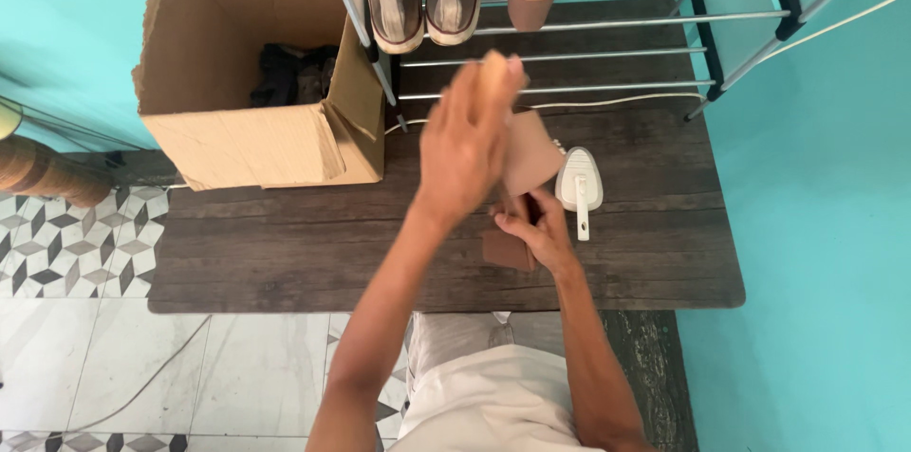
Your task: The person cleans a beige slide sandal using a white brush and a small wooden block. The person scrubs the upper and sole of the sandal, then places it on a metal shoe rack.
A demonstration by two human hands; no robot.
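Cleaning looks underway: right hand (539, 232), fingers clamped on a brown shoe (524, 172) above the tabletop (285, 243), beside the white brush (579, 184); left hand (467, 144) hovers over it, fingers together. Next, a steady wipe.

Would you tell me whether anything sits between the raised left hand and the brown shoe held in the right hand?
Nothing visible does. The left hand hovers directly above the brown shoe that the right hand grips; the white brush lies off to the side on the table.
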